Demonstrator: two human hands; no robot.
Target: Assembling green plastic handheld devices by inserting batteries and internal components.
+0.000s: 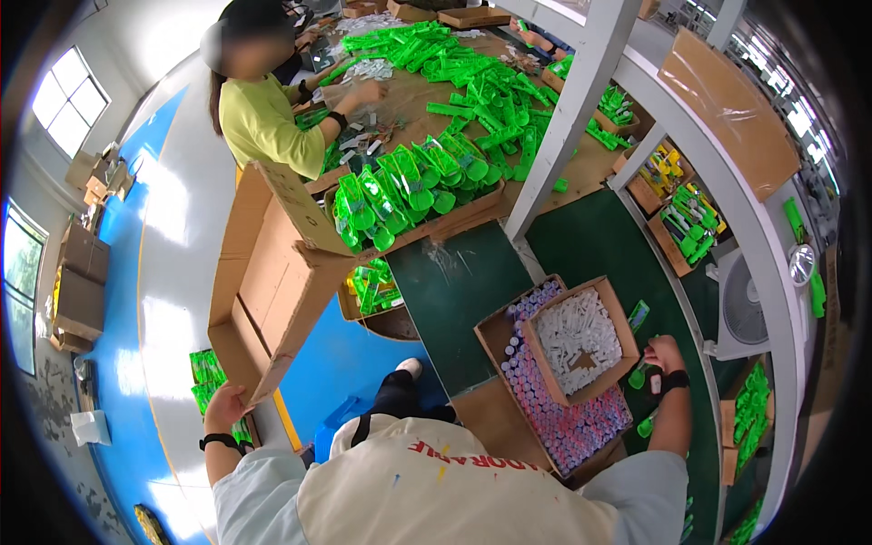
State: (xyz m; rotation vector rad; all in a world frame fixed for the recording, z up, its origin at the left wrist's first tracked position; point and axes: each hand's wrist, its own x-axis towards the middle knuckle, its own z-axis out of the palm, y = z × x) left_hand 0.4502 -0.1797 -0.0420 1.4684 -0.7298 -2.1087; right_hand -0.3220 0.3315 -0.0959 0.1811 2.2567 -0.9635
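My left hand (227, 406) grips the lower edge of an open cardboard box (277, 300), which is tilted on its side and holds nothing that I can see. On the right, my right hand (665, 352) is closed above the green bench, its fingers curled down. Whatever they hold is hidden, but a small bright green plastic piece (638, 377) shows right by the fingertips. Beside this hand stands a small carton (627, 368) of white plastic parts (574, 331). It rests on a larger carton (490, 336) packed with small pink and purple cylinders (554, 409).
A co-worker in a yellow-green top (272, 123) works at the far table, heaped with green plastic items (490, 82). A full carton of green packs (400, 191) stands ahead. A white metal post (577, 109) rises at right, near a fan (743, 300). Cartons line the left wall.
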